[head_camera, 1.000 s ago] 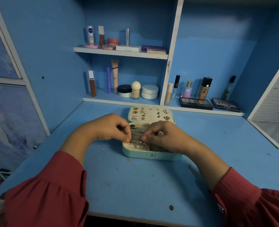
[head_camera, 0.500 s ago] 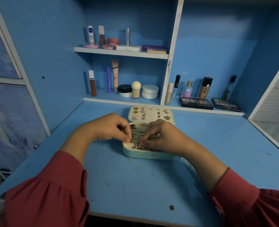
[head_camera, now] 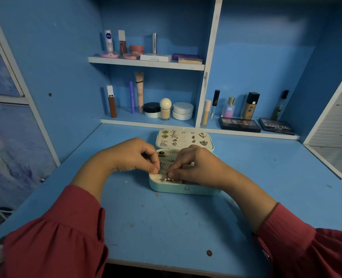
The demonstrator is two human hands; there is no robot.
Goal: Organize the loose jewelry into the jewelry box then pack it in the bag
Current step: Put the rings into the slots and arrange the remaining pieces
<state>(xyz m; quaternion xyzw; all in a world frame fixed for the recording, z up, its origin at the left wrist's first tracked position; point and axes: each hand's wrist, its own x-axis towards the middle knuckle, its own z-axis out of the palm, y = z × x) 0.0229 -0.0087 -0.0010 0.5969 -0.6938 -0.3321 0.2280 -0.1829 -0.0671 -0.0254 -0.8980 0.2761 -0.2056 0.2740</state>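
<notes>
A small mint-green jewelry box [head_camera: 178, 188] lies open on the blue desk, its cream lid [head_camera: 186, 137] tilted back and studded with several earrings. Rings sit in the padded slots of the base. My right hand [head_camera: 194, 167] pinches a silver ring [head_camera: 168, 178] at the front left of the base. My left hand [head_camera: 130, 155] rests on the box's left edge, fingers curled, fingertips touching the slots beside the ring. No bag is in view.
Shelves at the back hold cosmetics: tubes, jars [head_camera: 183, 111], bottles [head_camera: 250, 105] and two eyeshadow palettes [head_camera: 239, 124]. A white upright [head_camera: 206, 77] divides the shelves. Blue side walls close in left and right. A small dark coin-like spot [head_camera: 209, 252] lies near the desk's front edge.
My right hand has shifted slightly left and down, bringing the silver ring lower into the front of the base. My left hand stays in place.
</notes>
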